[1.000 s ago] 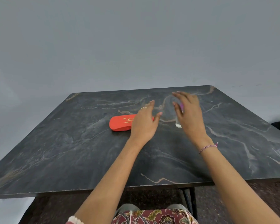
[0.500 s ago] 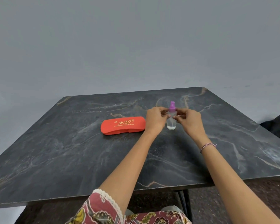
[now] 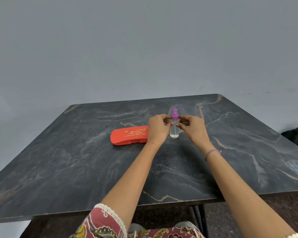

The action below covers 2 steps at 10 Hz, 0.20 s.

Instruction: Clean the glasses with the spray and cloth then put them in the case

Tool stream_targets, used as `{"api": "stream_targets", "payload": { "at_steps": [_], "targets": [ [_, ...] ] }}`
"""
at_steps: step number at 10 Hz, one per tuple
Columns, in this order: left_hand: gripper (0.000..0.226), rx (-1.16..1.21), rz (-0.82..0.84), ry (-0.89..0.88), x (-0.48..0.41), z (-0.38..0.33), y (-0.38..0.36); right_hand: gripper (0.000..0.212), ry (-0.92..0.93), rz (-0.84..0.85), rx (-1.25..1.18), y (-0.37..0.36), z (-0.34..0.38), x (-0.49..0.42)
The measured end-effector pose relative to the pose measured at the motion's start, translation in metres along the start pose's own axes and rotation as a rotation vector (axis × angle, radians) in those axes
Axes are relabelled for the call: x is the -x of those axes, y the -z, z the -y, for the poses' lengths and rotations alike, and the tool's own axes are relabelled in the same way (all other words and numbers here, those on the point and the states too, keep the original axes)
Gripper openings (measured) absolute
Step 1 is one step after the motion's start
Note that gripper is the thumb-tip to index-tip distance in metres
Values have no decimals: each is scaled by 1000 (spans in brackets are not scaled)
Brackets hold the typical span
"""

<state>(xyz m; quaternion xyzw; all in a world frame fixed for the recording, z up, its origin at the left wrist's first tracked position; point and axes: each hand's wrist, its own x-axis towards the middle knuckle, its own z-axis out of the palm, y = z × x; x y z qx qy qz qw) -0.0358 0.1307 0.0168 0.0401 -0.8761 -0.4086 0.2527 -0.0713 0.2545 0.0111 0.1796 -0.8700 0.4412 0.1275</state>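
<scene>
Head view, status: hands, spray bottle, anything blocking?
Left hand, right hand curled beside upright spray bottle, grip unclear. Red case closed, left of it. Nothing blocking.

Case (image 3: 127, 135) right end behind left hand (image 3: 157, 129) (print unreadable).

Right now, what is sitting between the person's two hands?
In the head view, a clear, purple-capped spray bottle stands upright between the left hand and the right hand; whether they grip it is unclear.

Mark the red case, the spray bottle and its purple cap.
red case (image 3: 129, 134), head view, middle of the lid.
spray bottle (image 3: 174, 133), head view, clear lower body.
purple cap (image 3: 174, 114), head view, its side.
</scene>
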Motion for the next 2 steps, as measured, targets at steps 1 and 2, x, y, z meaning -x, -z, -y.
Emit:
{"api": "stream_targets", "payload": {
  "at_steps": [1, 2],
  "targets": [
    [28, 0, 25, 6, 4, -2, 2, 39, -21, 34, 11, 0, -1, 3],
    [33, -21, -29, 5, 5, -4, 11, 44, 17, -82, 73, 2, 4, 4]
  ]
}}
